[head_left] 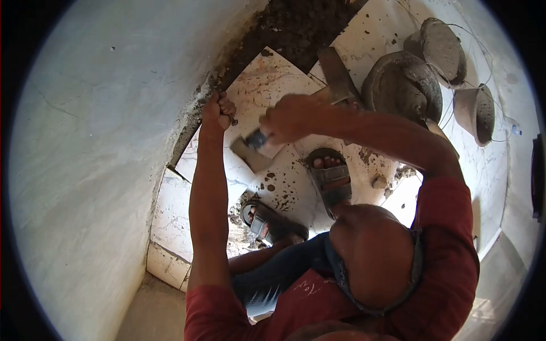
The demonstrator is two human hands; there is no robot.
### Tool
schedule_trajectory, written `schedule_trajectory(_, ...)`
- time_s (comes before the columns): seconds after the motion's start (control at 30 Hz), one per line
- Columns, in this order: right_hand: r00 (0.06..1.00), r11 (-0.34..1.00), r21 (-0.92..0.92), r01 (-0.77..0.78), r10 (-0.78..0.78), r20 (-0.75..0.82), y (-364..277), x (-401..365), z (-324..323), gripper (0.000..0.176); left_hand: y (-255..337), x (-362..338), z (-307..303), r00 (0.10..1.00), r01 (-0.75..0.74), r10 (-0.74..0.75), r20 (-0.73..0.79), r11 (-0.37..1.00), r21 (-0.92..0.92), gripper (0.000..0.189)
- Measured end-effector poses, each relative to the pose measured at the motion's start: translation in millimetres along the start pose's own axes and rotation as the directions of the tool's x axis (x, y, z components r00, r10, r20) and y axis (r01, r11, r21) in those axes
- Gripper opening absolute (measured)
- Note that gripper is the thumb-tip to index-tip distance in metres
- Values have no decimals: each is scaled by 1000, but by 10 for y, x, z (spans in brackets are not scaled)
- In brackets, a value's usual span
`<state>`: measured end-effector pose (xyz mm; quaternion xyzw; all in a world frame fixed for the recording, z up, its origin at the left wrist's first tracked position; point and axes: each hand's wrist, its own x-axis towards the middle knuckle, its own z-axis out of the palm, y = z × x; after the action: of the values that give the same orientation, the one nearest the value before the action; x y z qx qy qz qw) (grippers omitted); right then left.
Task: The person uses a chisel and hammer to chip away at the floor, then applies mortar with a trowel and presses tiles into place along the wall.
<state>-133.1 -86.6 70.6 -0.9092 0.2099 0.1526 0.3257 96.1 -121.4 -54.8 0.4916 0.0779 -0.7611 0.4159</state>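
Note:
My left hand (pixel 216 111) is a fist against the foot of the wall, at the edge of a floor tile (pixel 267 79). It grips a short metal rod, likely a chisel, whose blunt end (pixel 233 121) pokes out beside the fingers; its other end is hidden. My right hand (pixel 287 119) closes round a tool that looks like a hammer (pixel 250 154), with a blocky grey head and dark neck. Motion blurs that head, which is over the tiles below and to the right of the left fist. A broad dark blade (pixel 336 71) lies beyond the right wrist.
Mortar-crusted basins (pixel 401 85) and buckets (pixel 443 51) stand at upper right, with another bucket (pixel 476 113) beside them. Dark soil (pixel 290 28) shows along the wall's upper end. My sandalled feet (pixel 330 176) rest on mud-spattered tiles. The pale wall (pixel 102 142) borders the left.

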Motion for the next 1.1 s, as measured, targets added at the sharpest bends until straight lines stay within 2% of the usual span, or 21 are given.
schedule_trajectory(0.03, 980, 996, -10, -93, 89, -176, 78, -40, -33, 48, 4, 9, -12, 1000, -3, 3, 5, 1000, 1, 34)
schedule_trajectory(0.07, 980, 995, -13, -98, 94, -178, 43, -119, -64, 48, -6, -12, -19, 1000, -3, 3, -16, 998, 59, 33)
schedule_trajectory(0.13, 954, 951, 264, -160, 218, -206, -115, -315, -91, 49, -36, -35, 39, 1000, -3, 6, -24, 994, 114, 32)
schedule_trajectory(0.17, 954, 952, 260, -164, 220, -204, -185, -390, -54, 49, -80, -55, 75, 1000, -6, 4, 9, 985, 173, 32)
schedule_trajectory(0.23, 936, 749, 633, -195, 335, -108, -311, -514, 96, 52, -185, -110, 137, 1000, 0, -5, 24, 973, 231, 33)
schedule_trajectory(0.3, 924, 699, 700, -146, 349, -156, -308, -567, 467, 49, -270, -162, 241, 997, -58, 44, 63, 970, 237, 35)
schedule_trajectory(0.37, 872, 527, 846, -81, 449, -196, -350, -669, 630, 46, -301, -174, 295, 995, -48, 28, 93, 974, 223, 36)
schedule_trajectory(0.4, 871, 523, 848, -81, 452, -196, -387, -717, 665, 46, -307, -185, 331, 994, -78, 60, 89, 975, 210, 35)
schedule_trajectory(0.47, 812, 405, 911, -74, 555, -181, -430, -787, 695, 43, -298, -184, 379, 992, -111, 95, 87, 974, 198, 35)
schedule_trajectory(0.5, 812, 405, 911, -72, 554, -182, -418, -812, 715, 43, -294, -168, 384, 990, -131, 120, 68, 973, 191, 35)
schedule_trajectory(0.57, 784, 420, 894, -155, 604, -147, -373, -847, 754, 42, -280, -139, 396, 988, -154, 148, 48, 971, 182, 35)
schedule_trajectory(0.7, 812, 463, 877, -126, 556, -177, -248, -865, 695, 41, -307, -142, 376, 981, -195, 191, 44, 970, 145, 33)
schedule_trajectory(0.77, 838, 639, 750, -171, 495, -230, -178, -822, 595, 36, -312, -124, 398, 979, -203, 198, 43, 968, 145, 31)
schedule_trajectory(0.8, 837, 639, 750, -169, 495, -233, -156, -800, 493, 36, -311, -97, 400, 978, -207, 203, 43, 969, 136, 30)
schedule_trajectory(0.87, 910, 909, 387, -152, 281, -304, -146, -740, 266, 33, -285, -45, 399, 977, -211, 208, 42, 969, 128, 30)
schedule_trajectory(0.9, 909, 908, 390, -152, 283, -306, -173, -706, 207, 33, -253, -19, 397, 981, -188, 182, 63, 975, 119, 29)
schedule_trajectory(0.97, 990, 975, 222, -34, 64, -129, -242, -611, 120, 26, -258, 9, 384, 984, -165, 156, 82, 980, 114, 29)
schedule_trajectory(1.0, 989, 975, 219, -32, 62, -133, -270, -517, 135, 26, -274, 20, 387, 979, -200, 194, 57, 969, 145, 29)
schedule_trajectory(1.07, 993, 993, -11, 118, -118, 19, -378, -353, 197, 22, -326, 23, 403, 974, -225, 222, 34, 956, 188, 29)
schedule_trajectory(1.1, 993, 993, -12, 115, -114, 14, -403, -324, 192, 22, -342, 29, 422, 968, -247, 249, 16, 952, 182, 29)
